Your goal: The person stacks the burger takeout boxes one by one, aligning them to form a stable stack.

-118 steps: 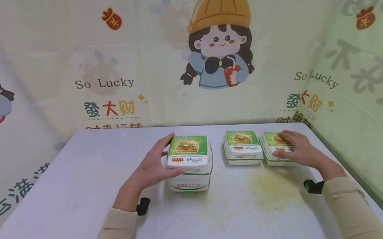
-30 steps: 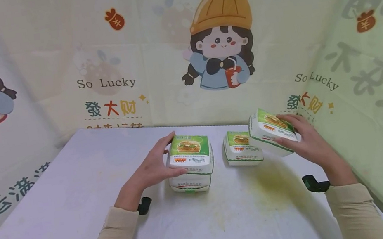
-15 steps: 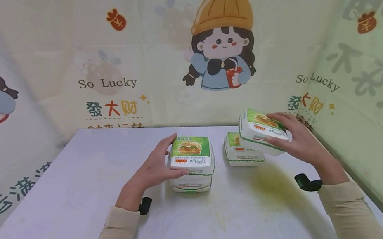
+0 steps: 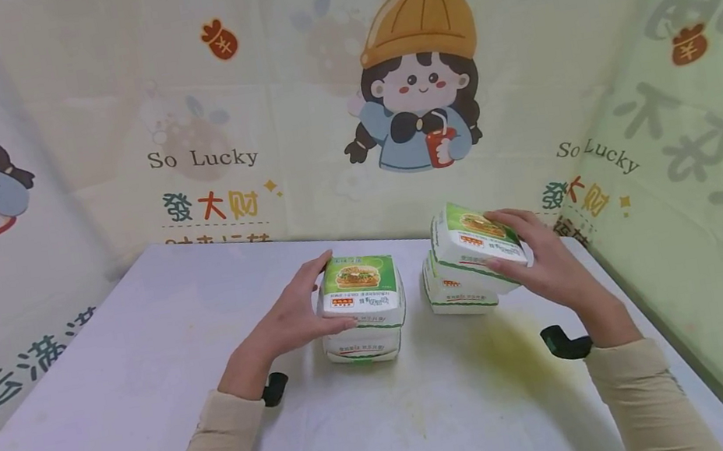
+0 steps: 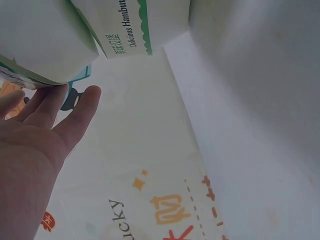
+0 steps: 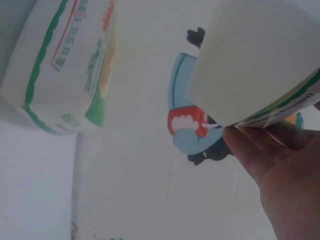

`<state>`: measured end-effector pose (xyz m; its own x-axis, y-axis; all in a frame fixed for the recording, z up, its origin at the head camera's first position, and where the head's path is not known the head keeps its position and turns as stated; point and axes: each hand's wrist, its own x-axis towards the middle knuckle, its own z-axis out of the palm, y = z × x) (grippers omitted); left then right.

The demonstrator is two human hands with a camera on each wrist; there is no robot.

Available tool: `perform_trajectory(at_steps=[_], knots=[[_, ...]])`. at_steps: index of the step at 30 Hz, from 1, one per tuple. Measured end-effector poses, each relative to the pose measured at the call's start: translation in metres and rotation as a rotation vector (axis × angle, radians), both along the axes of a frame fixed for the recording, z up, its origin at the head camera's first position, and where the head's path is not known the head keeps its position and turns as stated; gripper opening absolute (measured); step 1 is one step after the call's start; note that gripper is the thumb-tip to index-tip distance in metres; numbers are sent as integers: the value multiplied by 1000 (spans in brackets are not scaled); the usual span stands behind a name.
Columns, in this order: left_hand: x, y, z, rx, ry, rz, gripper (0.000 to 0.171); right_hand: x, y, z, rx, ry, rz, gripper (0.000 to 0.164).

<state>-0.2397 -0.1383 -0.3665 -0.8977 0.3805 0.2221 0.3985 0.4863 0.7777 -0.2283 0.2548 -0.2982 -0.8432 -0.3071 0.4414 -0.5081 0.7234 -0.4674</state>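
My left hand (image 4: 284,317) grips the upper burger box (image 4: 359,289) of a stack of two, thumb along the front and fingers at the far left side. Beneath it sits the lower burger box (image 4: 362,346) on the table. With thumb and fingers, my right hand (image 4: 545,263) holds another white-and-green burger box (image 4: 478,242), tilted, over a box (image 4: 462,301) standing on the table. A gap shows between the held box (image 6: 255,60) and that standing box (image 6: 65,70) in the right wrist view. The left wrist view shows the upper box (image 5: 40,40) at my left fingertips.
The white table (image 4: 203,298) meets a patterned cloth backdrop (image 4: 305,140) at the back and both sides. A yellowish stain (image 4: 505,349) marks the tabletop in front of the right boxes. A black wrist camera (image 4: 565,343) sits on my right wrist, another (image 4: 275,389) on my left.
My right hand has lifted the rightmost box off the table and carried it left, over the neighbouring box. The left hand and its stack stay nearly still.
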Motion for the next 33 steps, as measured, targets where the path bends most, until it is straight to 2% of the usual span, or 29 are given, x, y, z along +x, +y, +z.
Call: perform_trajectory(at_steps=[10,18,33], knots=[[-1,4,1,16,22,11,117,-2,-14,4,5,-9,32,68],[-2,7,-1,58,76,-12,114,-4,-25,6,24,-25,44,70],[-3,9,-5,5,40,3,116,-7,-54,11,46,-57,101,71]])
